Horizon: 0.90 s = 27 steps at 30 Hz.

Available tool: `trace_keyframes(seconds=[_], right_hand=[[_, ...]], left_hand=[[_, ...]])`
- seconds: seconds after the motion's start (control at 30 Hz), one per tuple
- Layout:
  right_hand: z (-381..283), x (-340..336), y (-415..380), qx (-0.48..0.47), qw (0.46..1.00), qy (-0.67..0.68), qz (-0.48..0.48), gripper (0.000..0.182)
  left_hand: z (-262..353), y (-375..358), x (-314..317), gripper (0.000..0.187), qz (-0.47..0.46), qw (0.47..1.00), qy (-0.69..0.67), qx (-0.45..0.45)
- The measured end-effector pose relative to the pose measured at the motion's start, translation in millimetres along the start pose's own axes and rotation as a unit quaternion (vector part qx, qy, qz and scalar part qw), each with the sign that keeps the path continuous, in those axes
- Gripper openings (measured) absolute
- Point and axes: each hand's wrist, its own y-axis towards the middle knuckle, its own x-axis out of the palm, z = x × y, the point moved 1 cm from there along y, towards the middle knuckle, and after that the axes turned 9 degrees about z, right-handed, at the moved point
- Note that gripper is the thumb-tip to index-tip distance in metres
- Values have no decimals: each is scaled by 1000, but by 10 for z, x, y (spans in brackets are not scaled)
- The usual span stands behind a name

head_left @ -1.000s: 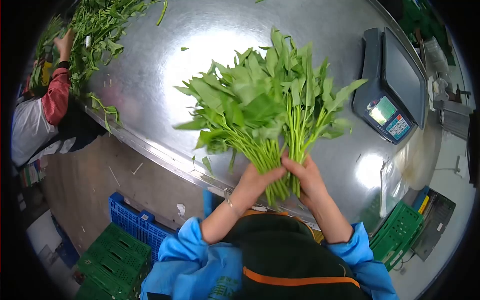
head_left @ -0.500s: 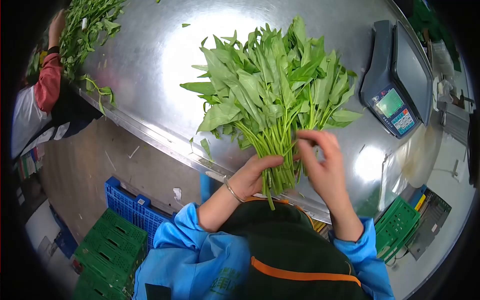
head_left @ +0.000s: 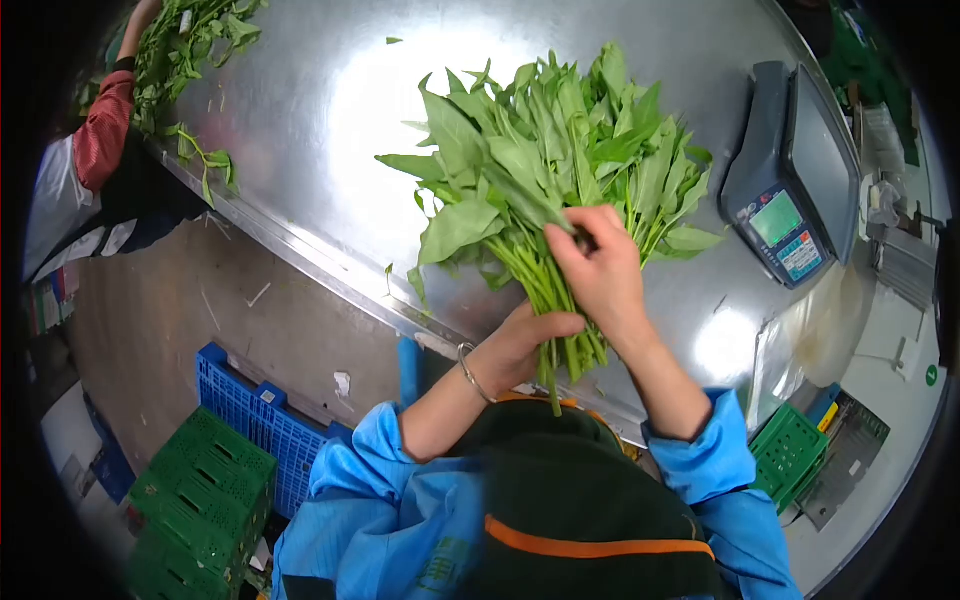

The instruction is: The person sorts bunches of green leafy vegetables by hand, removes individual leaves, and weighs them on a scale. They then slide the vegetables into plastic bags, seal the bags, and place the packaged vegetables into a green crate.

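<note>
Partly hidden, left fingers (head_left: 556,326) clasp the stems (head_left: 548,285); right fingers (head_left: 596,219), half-curled, touch leaves (head_left: 525,195), their grip unclear.

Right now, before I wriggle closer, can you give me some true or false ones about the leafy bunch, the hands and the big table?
1. The bunch has green leaves. True.
2. Both hands are off the bunch. False: the left hand grips its stems, and the right hand touches it higher up, by the leaves.
3. A bracelet is on the left wrist. True.
4. Nothing stands to the right of the bunch. False: a scale does.
5. The table is shiny. True.
</note>
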Motion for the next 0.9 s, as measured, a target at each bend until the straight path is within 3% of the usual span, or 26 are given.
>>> trace_keyframes(seconds=[0.03,0.07,0.1,0.13,0.2,0.33,0.37,0.4,0.43,0.47,0.53,0.6,0.67,0.7,0.77,0.83,0.87,0.9], right_hand=[[44,-71,-19,143,985,100,-11,34],[40,-135,-41,138,986,97,-17,34],[6,-209,-75,245,908,333,67,29],[-15,-267,-117,337,755,541,151,25],[-5,-344,-195,348,723,580,138,17],[17,-369,-317,380,689,600,144,14],[19,-362,-343,364,658,646,132,11],[-16,-342,-354,348,623,690,121,8],[-133,-351,-349,397,615,665,147,7],[-189,-394,-367,397,614,667,146,7],[-279,-483,-468,400,664,627,79,9],[-358,-503,-571,433,653,616,81,10],[-425,-514,-702,487,610,623,-38,5],[-466,-575,-728,487,611,622,-39,5],[-654,-736,-773,586,562,465,-353,10],[-987,-849,-394,483,700,267,-454,31],[-934,-799,-279,485,699,271,-450,31],[-833,-721,-107,386,792,236,-410,34]], left_hand=[[41,1,36,51,-4,1000,0,8],[60,-22,61,51,-28,997,-59,28],[57,-45,72,51,-49,991,-117,44],[53,-43,65,51,-47,991,-120,41],[66,-12,55,53,-27,978,-205,-17],[36,102,186,43,25,986,-163,-3],[38,120,208,43,24,986,-163,-2],[38,132,209,41,83,988,-127,5],[34,136,208,40,142,986,-89,10],[30,144,220,40,144,986,-88,12],[33,169,227,31,219,973,-70,4],[31,184,228,31,234,971,-59,9],[28,200,234,31,248,968,-48,12],[38,217,249,32,244,968,-47,22],[49,231,247,32,240,969,-47,32],[45,251,224,34,222,973,-60,7],[17,236,214,35,214,975,-63,-9],[-7,221,207,35,213,975,-59,-9]])
